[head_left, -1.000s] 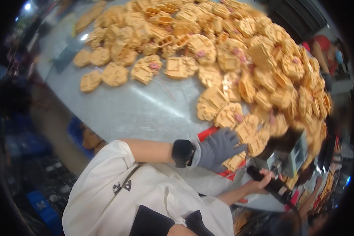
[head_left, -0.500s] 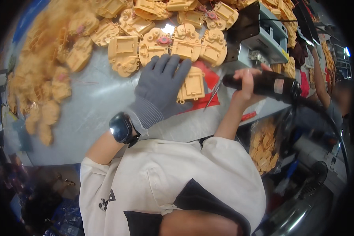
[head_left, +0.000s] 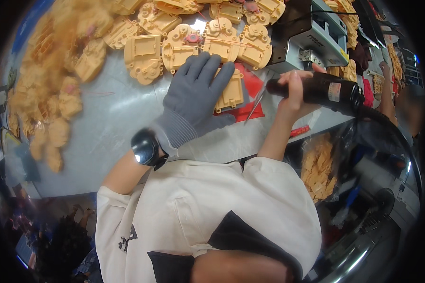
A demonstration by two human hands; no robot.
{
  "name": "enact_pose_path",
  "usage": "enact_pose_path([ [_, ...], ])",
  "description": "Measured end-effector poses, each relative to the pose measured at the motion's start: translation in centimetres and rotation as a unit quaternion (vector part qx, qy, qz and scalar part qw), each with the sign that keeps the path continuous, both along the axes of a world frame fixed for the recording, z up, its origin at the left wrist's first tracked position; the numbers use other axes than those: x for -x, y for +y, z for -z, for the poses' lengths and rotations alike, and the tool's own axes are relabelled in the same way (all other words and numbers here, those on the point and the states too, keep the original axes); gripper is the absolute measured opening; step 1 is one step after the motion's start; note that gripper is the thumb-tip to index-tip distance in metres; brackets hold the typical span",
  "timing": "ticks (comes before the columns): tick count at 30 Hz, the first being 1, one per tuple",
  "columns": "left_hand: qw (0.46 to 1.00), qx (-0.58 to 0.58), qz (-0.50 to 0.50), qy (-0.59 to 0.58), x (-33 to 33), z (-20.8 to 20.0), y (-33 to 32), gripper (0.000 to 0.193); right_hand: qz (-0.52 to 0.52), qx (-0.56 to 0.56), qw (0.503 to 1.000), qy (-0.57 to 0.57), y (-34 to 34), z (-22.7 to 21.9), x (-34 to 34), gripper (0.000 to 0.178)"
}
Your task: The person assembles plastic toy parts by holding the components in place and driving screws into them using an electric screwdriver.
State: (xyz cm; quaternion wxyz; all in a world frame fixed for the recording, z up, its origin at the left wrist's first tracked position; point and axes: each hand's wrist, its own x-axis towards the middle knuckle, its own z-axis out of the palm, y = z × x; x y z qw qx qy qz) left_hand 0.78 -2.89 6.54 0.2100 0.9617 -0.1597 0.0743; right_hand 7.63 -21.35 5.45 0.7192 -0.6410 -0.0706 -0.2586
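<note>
My left hand [head_left: 193, 96], in a grey knitted glove, lies flat with its fingers stretched out over the left side of a yellow plastic housing [head_left: 232, 92]. That housing has a rectangular recess and rests on a red mat [head_left: 253, 86]. My bare right hand [head_left: 294, 94] is wrapped round a black corded electric screwdriver [head_left: 330, 89], held sideways above the bench to the right of the housing. Its dark end points left, and I cannot make out a bit. Metal tweezers [head_left: 256, 104] lie on the mat between my hands.
A row of similar housings [head_left: 143, 54] lies beyond my left hand. More are heaped at the left [head_left: 71, 96]. A grey control box [head_left: 311, 40] stands at the back right. Below the bench edge hangs a clear bag of yellow parts [head_left: 318, 170]. Another person [head_left: 406, 108] is at far right.
The view has shifted slightly. My left thumb now stretches further out along the housing's near edge. The right hand keeps its hold on the electric screwdriver, nearly unmoved.
</note>
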Motion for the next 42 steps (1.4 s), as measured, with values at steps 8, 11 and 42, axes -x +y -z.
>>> enact_pose_path([
  [8,0.997,0.056,0.048,-0.022,-0.3,2.1,1.5,0.091,0.016,0.011,1.0,-0.003,-0.2,-0.3,-0.6,0.043],
  [11,0.997,0.056,0.036,-0.029,0.0,1.3,1.8,0.092,0.021,0.001,1.0,0.0,-0.4,-0.4,-0.8,0.042],
  [42,0.962,0.264,-0.059,-0.041,5.1,5.7,1.4,0.069,0.074,-0.019,0.982,-0.175,-5.8,-8.3,-3.9,0.042],
])
